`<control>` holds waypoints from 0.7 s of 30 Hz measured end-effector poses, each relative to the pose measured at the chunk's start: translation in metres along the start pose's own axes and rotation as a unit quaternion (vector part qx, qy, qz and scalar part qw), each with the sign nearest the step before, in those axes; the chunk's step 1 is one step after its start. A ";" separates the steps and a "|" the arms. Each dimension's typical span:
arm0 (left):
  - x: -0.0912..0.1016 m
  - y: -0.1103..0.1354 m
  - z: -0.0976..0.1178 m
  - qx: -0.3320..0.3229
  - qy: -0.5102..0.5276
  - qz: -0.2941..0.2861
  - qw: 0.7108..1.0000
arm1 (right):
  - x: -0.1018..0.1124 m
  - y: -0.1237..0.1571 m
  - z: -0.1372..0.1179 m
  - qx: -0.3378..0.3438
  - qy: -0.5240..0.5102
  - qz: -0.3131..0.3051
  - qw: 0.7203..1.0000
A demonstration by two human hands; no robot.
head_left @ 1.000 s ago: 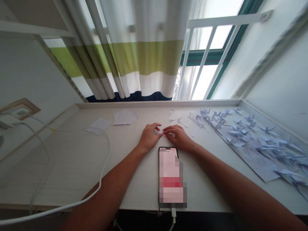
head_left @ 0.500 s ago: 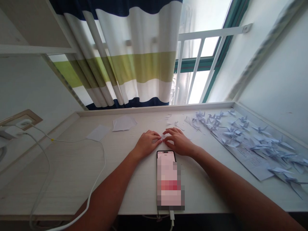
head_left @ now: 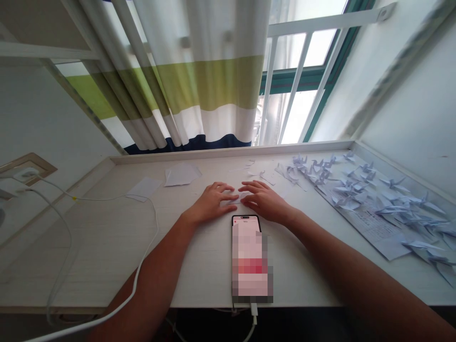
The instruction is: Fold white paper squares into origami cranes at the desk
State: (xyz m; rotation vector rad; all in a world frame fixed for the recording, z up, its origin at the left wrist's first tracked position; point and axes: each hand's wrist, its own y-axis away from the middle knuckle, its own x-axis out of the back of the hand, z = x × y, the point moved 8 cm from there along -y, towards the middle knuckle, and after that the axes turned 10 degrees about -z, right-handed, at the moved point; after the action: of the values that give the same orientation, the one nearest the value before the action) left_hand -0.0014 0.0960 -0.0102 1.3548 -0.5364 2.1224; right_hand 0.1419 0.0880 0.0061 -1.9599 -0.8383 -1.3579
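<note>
Both my hands rest on the white desk (head_left: pixel 107 237) just beyond a phone (head_left: pixel 249 256) that lies screen up near the front edge. My left hand (head_left: pixel 212 202) and my right hand (head_left: pixel 263 202) press their fingertips together on a small white piece of paper (head_left: pixel 239 197) between them. The fingers lie fairly flat and pinch the paper against the desk. Most of the paper is hidden under the fingers.
Several folded paper cranes (head_left: pixel 374 199) lie on a printed sheet at the right. Loose white paper sheets (head_left: pixel 180 175) and scraps lie at the back. A white cable (head_left: pixel 146 256) loops across the left of the desk from a wall socket (head_left: pixel 24 173). A striped curtain (head_left: pixel 199 85) hangs behind.
The view has shifted up and down a little. My hands stay in the same place on the small paper, with the fingers now spread slightly flatter.
</note>
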 end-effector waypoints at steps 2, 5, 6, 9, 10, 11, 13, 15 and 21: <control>0.002 -0.001 0.003 -0.016 -0.006 0.007 1.000 | -0.002 -0.001 -0.003 0.012 0.002 -0.012 1.000; 0.004 -0.002 0.004 -0.008 -0.023 0.023 0.999 | -0.005 -0.002 -0.007 0.014 0.018 -0.030 0.999; 0.004 -0.003 0.003 0.000 -0.028 0.026 0.999 | -0.005 -0.003 -0.007 0.008 0.025 -0.028 0.999; 0.004 -0.004 0.005 -0.002 -0.026 0.029 0.999 | -0.004 -0.004 -0.008 -0.006 0.027 -0.020 0.999; 0.003 -0.004 0.006 -0.013 -0.019 0.027 0.999 | -0.005 -0.005 -0.007 -0.009 0.024 -0.017 1.000; 0.003 -0.004 0.007 -0.023 -0.010 0.025 0.999 | -0.005 -0.005 -0.006 -0.011 0.019 -0.015 1.000; 0.002 -0.006 0.007 -0.036 0.013 0.022 0.999 | -0.007 -0.006 -0.003 -0.010 0.012 -0.014 1.000; 0.001 -0.008 0.006 -0.038 0.029 0.022 0.999 | -0.008 -0.007 0.000 -0.008 0.008 -0.011 1.000; 0.001 -0.011 0.006 -0.035 0.033 0.031 0.998 | -0.007 -0.006 0.003 0.000 -0.015 0.003 1.000</control>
State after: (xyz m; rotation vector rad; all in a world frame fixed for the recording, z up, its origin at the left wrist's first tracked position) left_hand 0.0090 0.1009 -0.0061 1.2399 -0.6261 2.1694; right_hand 0.1367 0.0929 -0.0003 -1.9859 -0.8456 -1.3290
